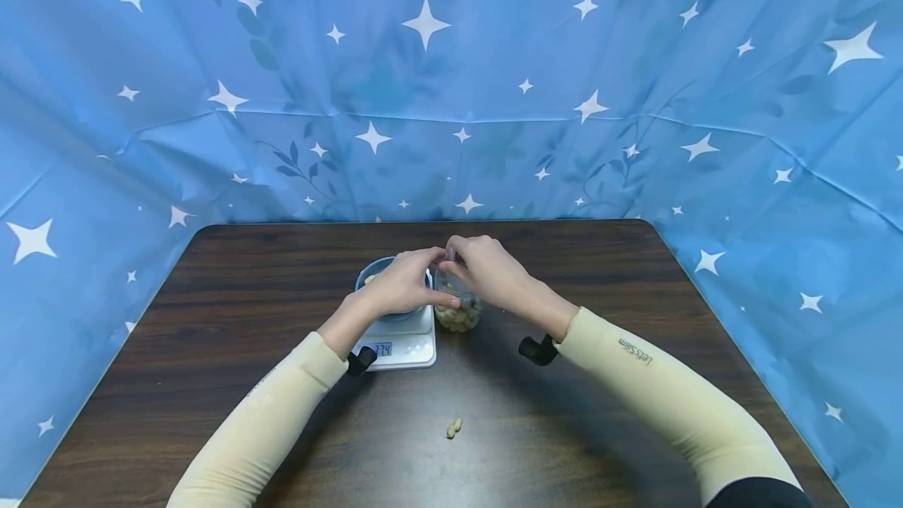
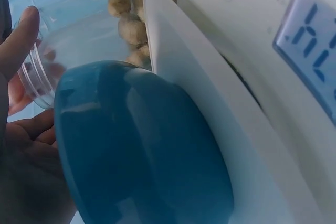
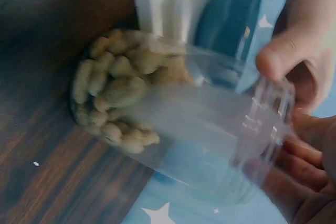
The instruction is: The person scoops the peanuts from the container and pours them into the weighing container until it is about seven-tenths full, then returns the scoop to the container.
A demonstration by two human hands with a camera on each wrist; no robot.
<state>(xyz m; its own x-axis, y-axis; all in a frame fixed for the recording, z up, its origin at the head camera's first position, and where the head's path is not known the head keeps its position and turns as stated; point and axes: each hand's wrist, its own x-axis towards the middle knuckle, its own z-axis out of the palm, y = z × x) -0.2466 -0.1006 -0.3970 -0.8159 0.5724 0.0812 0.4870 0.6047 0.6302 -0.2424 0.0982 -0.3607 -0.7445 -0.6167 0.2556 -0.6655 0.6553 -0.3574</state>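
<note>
A clear jar (image 3: 210,114) with unshelled peanuts (image 3: 121,82) in its lower part stands on the table, right of a white kitchen scale (image 1: 405,351). My left hand (image 1: 404,284) curls its thumb and fingers about the jar's mouth from the left. From the right, my right hand (image 1: 491,271) pinches the clear rim at the top. Whether a separate clear lid sits there I cannot tell, as the fingers cover part of it. On the scale rests a blue bowl (image 2: 142,140) with pale peanuts inside, partly hidden under my left hand.
A single peanut (image 1: 454,427) lies on the dark wooden table (image 1: 564,429), in front of the scale. Lit digits show on the scale's display (image 1: 382,349). A blue star-patterned curtain (image 1: 494,100) hangs behind the table's far edge.
</note>
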